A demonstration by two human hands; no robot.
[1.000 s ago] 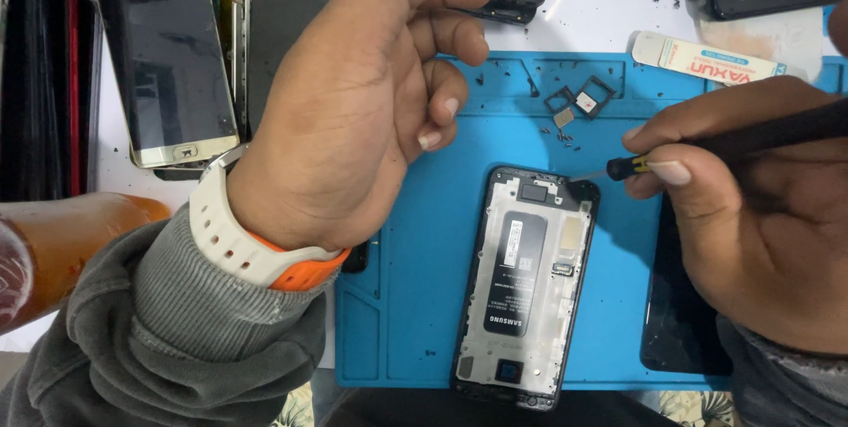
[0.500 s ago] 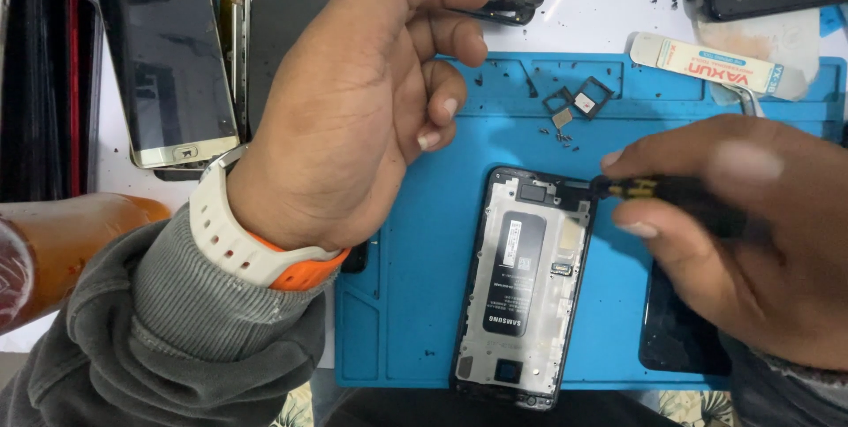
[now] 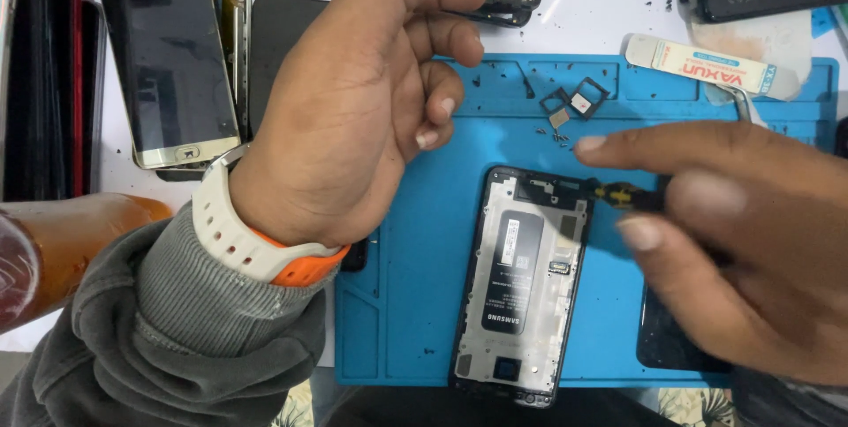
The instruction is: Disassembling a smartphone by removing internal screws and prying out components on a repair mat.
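Right hand point(image 3: 733, 241): fingers pinched together on a dark screwdriver point(image 3: 623, 196) with a yellow band – its tip points at the top right corner of the opened phone point(image 3: 523, 281).
Left hand point(image 3: 353, 118): raised above the blue mat point(image 3: 415, 303), fingers loosely curled toward the palm and holding nothing; a white and orange watch point(image 3: 243, 246) sits on the wrist.
Opened phone: flat on the mat, back cover off – just left of and below the right fingers, right of the left wrist.
Small parts point(image 3: 572, 105): a tray and tiny screws on the mat, just above the right fingertips.
Counter point(image 3: 592, 3): white; a phone screen point(image 3: 168, 56) lies left of the left hand.
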